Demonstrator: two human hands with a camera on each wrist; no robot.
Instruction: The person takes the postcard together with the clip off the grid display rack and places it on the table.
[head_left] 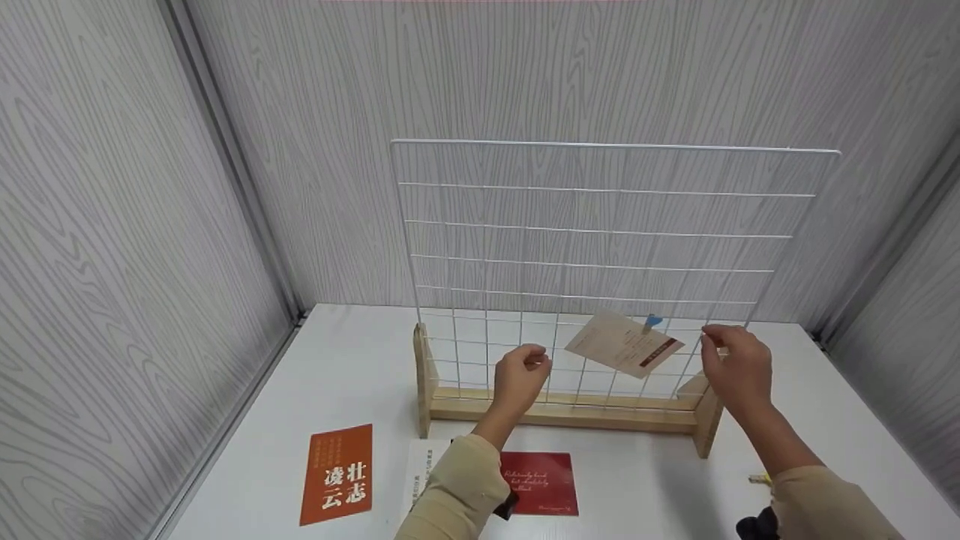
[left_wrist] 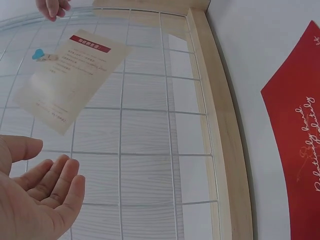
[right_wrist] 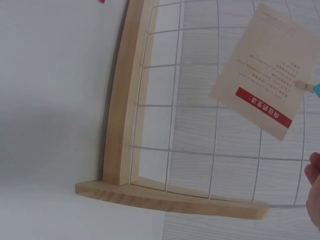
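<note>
A cream card (head_left: 624, 345) with a dark red stripe hangs tilted on a white wire grid (head_left: 559, 266). A small wooden clothespin with a blue heart (head_left: 653, 320) holds it at its upper right edge. My left hand (head_left: 519, 379) is left of the card, with nothing in it; the left wrist view shows its fingers (left_wrist: 52, 182) loosely bent, apart from the card. To the right of the card, near the grid's right side, is my right hand (head_left: 739, 367), its fingers loosely bent and holding nothing. Only part of it shows in the right wrist view.
The grid stands in a wooden base (head_left: 562, 416) on a white table (head_left: 360, 337). In front lie an orange card (head_left: 337, 474), a white card (head_left: 417, 469) partly behind my left sleeve, and a red card (head_left: 540, 484). A small yellow item (head_left: 759, 478) lies by my right sleeve.
</note>
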